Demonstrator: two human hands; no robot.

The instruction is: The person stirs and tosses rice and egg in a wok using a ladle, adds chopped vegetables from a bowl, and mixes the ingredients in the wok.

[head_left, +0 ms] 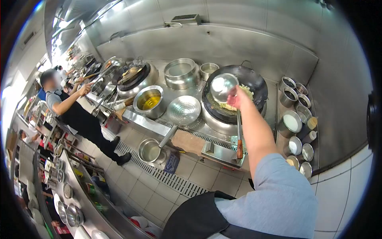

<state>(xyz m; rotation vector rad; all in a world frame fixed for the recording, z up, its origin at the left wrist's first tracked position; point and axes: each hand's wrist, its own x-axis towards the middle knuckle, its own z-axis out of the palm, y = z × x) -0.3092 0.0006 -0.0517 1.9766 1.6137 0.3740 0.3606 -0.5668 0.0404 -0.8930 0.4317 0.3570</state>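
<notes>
Steel wall [254, 47] across the top of the frame, dark wok [258, 77] right of upper centre. Right hand [237, 98] is gripping a metal bowl [223, 87] by its edge over the wok; a slick edge could mean a drop and splattered food [247, 92], I reckon. Bowl hides some food, can't tell what's inside it, left hand's out of view.

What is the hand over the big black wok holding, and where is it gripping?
The right hand holds a shiny metal bowl by its edge, on the side nearest the forearm, above the wok.
</notes>
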